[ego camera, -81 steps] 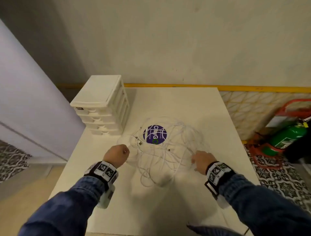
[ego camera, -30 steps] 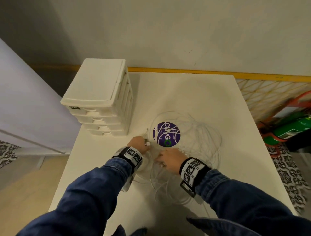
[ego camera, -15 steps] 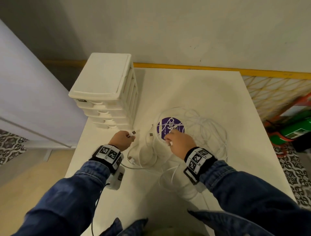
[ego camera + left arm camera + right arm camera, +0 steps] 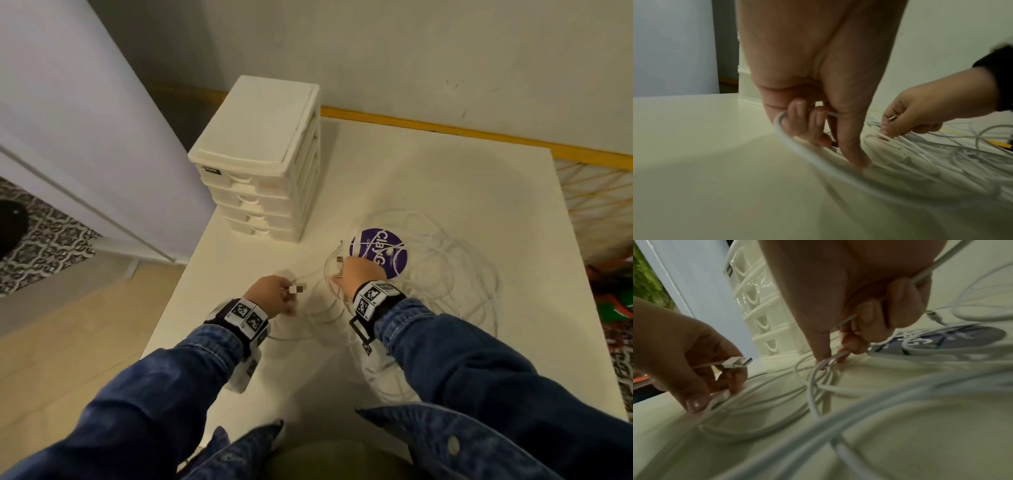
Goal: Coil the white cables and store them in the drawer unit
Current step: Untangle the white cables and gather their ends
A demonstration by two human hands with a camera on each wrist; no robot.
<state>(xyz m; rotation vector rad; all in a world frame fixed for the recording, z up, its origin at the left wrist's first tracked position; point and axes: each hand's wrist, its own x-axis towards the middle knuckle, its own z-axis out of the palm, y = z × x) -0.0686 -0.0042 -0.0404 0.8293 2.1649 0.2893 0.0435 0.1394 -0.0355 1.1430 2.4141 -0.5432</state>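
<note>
A loose tangle of white cables [image 4: 445, 270] sprawls over the white table [image 4: 428, 178], partly across a purple round sticker [image 4: 378, 253]. My left hand [image 4: 274, 294] grips one cable near its end, and the USB plug [image 4: 736, 362] sticks out past the fingers. My right hand [image 4: 361, 274] pinches another cable strand [image 4: 830, 361] at the tangle's left edge, with more cable running through its curled fingers [image 4: 898, 293]. The white drawer unit [image 4: 263, 161] stands at the table's back left, all drawers closed.
A pale purple panel [image 4: 85, 113] rises left of the table. Beyond the right edge sit a green cylinder [image 4: 616, 308] and patterned floor tiles. A yellow strip [image 4: 445, 132] runs along the wall behind the table.
Both hands stay at the tangle's left side, each holding a cable. The left hand has shifted a little right toward the right hand. The camera has tilted.
</note>
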